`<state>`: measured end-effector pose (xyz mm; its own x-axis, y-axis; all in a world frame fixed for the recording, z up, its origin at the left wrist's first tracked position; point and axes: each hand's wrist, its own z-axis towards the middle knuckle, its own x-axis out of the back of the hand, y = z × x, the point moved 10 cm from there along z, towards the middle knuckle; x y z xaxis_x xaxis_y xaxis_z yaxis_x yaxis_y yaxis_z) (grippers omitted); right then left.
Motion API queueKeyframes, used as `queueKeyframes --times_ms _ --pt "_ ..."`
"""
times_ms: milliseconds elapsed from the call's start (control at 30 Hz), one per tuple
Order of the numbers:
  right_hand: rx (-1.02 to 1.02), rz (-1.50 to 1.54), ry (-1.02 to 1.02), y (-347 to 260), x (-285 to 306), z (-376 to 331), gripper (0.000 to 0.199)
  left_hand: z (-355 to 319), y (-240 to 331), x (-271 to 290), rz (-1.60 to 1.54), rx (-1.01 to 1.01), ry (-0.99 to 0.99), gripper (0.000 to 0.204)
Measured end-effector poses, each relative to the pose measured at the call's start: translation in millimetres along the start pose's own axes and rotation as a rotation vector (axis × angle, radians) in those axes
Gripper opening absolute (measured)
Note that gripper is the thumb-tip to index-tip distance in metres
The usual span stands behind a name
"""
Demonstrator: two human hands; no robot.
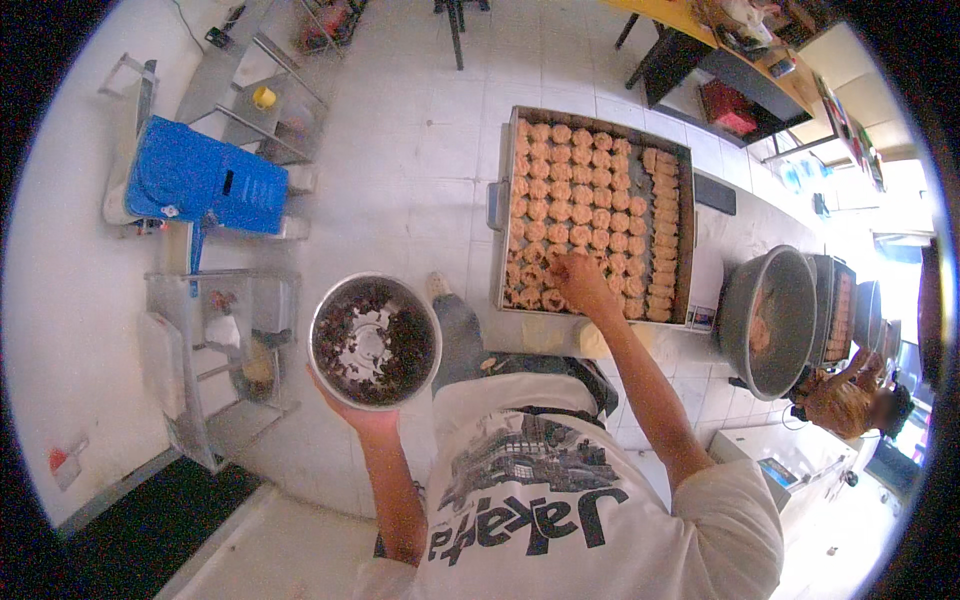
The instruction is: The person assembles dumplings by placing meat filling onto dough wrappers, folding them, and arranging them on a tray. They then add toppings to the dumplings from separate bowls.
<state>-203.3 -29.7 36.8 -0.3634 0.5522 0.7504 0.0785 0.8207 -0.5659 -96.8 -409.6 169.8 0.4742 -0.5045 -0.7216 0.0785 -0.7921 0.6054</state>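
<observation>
My left hand (366,418) holds a round metal bowl (329,310) from below; dark chopped bits lie in it. My right hand (580,282) reaches into a rectangular metal tray (502,215) on a counter, fingers pinched over the dumplings at its near edge. Rows of orange-pink dumplings (585,190) fill the tray. Whether the right fingers hold anything is hidden.
A large grey basin (770,320) with pink filling stands right of the tray, more trays behind it. Another person (850,400) works at the far right. On the left are a blue machine (205,185) and metal racks (225,350) on a white tiled floor.
</observation>
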Motion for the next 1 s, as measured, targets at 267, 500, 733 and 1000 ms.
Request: queueKeyframes --times_ms 267,500,733,1000 --pt "-0.040 -0.193 0.060 -12.2 2.2 -4.2 0.016 -4.4 1.4 -9.6 -0.114 0.054 -0.016 0.065" --pt "-0.011 -0.020 0.129 -11.4 18.6 -11.0 0.017 -1.7 11.2 -9.4 -0.041 -0.001 -0.025 0.062" --pt "0.069 -0.120 0.066 -13.9 11.2 -10.6 0.019 -0.7 10.2 -2.4 -0.056 0.038 -0.012 0.063" --pt "0.083 -0.095 0.114 -14.9 16.2 -10.9 0.023 1.4 15.1 -2.2 -0.081 0.016 0.021 0.062"
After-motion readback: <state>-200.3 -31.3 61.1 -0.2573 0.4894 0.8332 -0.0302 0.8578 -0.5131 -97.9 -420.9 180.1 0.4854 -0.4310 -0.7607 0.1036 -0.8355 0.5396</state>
